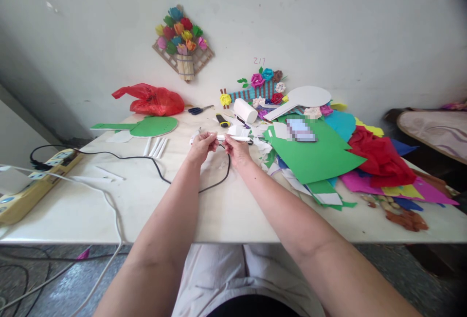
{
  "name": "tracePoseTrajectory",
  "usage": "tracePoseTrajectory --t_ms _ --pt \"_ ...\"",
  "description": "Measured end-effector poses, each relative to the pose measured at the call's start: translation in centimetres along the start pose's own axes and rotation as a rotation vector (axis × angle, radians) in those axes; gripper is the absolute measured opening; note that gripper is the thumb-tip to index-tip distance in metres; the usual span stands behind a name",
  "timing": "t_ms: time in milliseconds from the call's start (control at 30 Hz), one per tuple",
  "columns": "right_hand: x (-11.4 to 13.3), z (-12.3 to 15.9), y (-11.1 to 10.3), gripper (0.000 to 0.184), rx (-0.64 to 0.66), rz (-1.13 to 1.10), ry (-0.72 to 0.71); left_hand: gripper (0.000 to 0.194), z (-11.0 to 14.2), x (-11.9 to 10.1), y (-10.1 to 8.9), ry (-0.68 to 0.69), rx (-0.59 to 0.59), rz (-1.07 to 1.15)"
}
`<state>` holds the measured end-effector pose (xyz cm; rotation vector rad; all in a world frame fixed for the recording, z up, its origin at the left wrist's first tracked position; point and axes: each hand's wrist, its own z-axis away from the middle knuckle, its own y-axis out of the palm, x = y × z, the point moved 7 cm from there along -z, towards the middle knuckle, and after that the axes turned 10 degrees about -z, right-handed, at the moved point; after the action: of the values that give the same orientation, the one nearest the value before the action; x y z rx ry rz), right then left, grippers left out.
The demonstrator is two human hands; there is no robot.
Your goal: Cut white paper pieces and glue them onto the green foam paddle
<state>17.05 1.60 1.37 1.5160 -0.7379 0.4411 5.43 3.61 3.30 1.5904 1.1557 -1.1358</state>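
Note:
Between my left hand and my right hand is a thin white stick, held level above the table. Fingers and thumbs of both hands are pinched on it, close together. Whether it is rolled paper or something solid, I cannot tell. A black cord loops up to just below my hands; its end is hidden. Left of my left hand lie several similar white sticks. Behind my hands are a yellow and black utility knife and a white roll.
A green paddle-shaped cutout, red plastic bag and scissors lie back left. A yellow power strip with cords is at the left edge. Green sheets, a phone, a white cutout and red fabric crowd the right.

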Motion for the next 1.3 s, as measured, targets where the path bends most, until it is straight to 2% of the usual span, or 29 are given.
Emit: tracePoseTrajectory --t_ms 233,500,800,1067,1300 --pt "0.3 0.1 0.0 0.018 -0.018 -0.004 -0.013 0.029 0.0 0.5 -0.3 -0.024 -0.053 -0.007" --pt "0.2 0.0 0.0 0.022 -0.015 -0.013 -0.026 0.02 -0.3 1.4 -0.2 -0.085 -0.061 0.186" --pt "0.2 0.1 0.0 0.019 -0.03 -0.026 -0.024 0.015 0.0 0.9 0.3 -0.084 -0.068 0.252" --pt "-0.2 0.1 0.1 0.021 -0.003 -0.004 -0.005 0.01 -0.1 0.7 -0.2 -0.074 -0.139 0.234" --pt "-0.5 0.2 0.5 0.03 0.05 -0.012 0.053 0.007 -0.1 0.5 -1.1 -0.074 -0.205 0.284"
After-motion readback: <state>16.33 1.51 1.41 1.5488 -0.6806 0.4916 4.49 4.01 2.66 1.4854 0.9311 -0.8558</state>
